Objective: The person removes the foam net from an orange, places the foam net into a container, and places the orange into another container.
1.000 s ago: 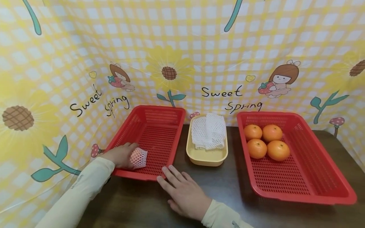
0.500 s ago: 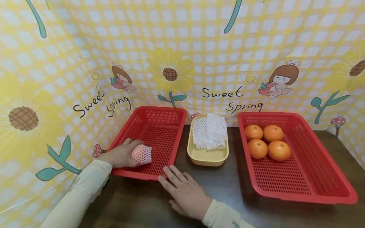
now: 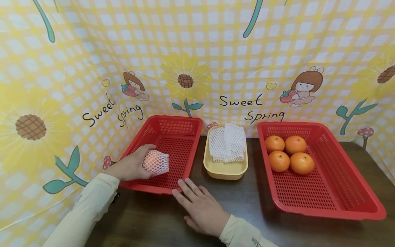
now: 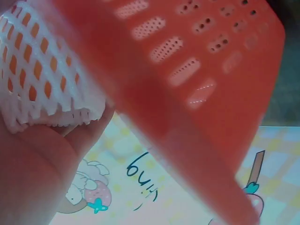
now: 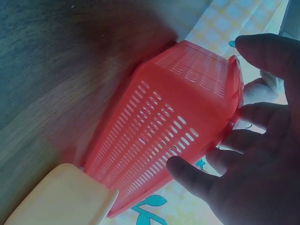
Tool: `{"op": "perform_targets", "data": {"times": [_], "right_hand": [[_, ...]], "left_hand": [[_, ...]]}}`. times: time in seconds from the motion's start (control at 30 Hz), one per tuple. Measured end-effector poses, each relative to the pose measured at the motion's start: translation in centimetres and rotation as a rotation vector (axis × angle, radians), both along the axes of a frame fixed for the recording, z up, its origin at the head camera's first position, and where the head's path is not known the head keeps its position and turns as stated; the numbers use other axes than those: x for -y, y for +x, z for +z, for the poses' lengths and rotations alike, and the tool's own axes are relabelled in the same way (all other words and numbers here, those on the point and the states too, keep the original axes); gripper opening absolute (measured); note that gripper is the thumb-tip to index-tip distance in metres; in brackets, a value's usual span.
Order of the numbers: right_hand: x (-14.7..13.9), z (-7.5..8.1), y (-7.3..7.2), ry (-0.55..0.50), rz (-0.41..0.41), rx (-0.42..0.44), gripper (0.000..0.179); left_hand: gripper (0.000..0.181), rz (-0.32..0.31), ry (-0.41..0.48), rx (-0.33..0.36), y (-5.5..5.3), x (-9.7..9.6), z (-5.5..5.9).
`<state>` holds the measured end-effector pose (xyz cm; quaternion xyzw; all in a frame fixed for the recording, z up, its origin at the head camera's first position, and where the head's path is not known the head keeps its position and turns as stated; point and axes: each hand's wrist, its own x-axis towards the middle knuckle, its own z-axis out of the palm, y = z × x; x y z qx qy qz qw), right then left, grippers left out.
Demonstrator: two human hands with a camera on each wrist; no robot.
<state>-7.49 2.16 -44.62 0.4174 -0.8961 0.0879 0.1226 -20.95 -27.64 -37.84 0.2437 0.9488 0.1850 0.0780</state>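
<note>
My left hand [image 3: 131, 166] grips an orange in a white foam net [image 3: 155, 163] over the near left part of the left red basket [image 3: 174, 147]. The net's loose end points right in the head view. Up close in the left wrist view, orange skin shows through the mesh of the foam net [image 4: 40, 70], and the fingers are largely hidden behind it. My right hand [image 3: 202, 207] is spread with straight fingers, its fingertips right at that basket's near right corner. The right wrist view has the right hand [image 5: 262, 150] beside the basket's slotted wall [image 5: 154, 112].
A yellow tray [image 3: 225, 175] with white foam nets [image 3: 226, 144] stands between the two baskets. Several oranges [image 3: 279, 161] sit at the left side of the right red basket [image 3: 311, 195]. A patterned yellow cloth [image 3: 216, 51] hangs behind the dark wooden table [image 3: 160, 219].
My left hand has shifted right and slightly upward with the netted orange, away from the basket's left wall. My right hand has stayed at the corner.
</note>
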Motion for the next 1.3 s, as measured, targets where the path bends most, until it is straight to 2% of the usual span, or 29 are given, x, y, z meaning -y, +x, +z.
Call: {"op": "perform_targets", "data": {"times": [0.23,0.53,0.77,0.93,1.17,1.3], "right_hand": [[0.0,-0.1,0.0,0.017,-0.002,-0.005,0.087],[0.1,0.1,0.1,0.016,0.0,0.023,0.087],[0.0,0.1,0.2,0.016,0.003,0.046,0.087],[-0.1,0.0,0.1,0.017,0.0,0.042,0.089],[0.0,-0.2,0.0,0.019,0.002,0.038,0.089],[-0.1,-0.3,0.0,0.019,0.0,0.036,0.09]], "left_hand": [[0.09,-0.01,0.012,-0.056,1.2,-0.5,1.1],[0.091,-0.024,0.039,-0.127,2.1,-1.0,2.6],[0.087,-0.088,0.123,-0.151,2.9,-1.8,4.8],[0.085,-0.124,0.151,-0.167,3.5,-2.5,5.7],[0.086,-0.102,0.148,-0.177,4.4,-3.0,7.4],[0.084,-0.114,0.161,-0.2,4.6,-3.2,8.6]]}}
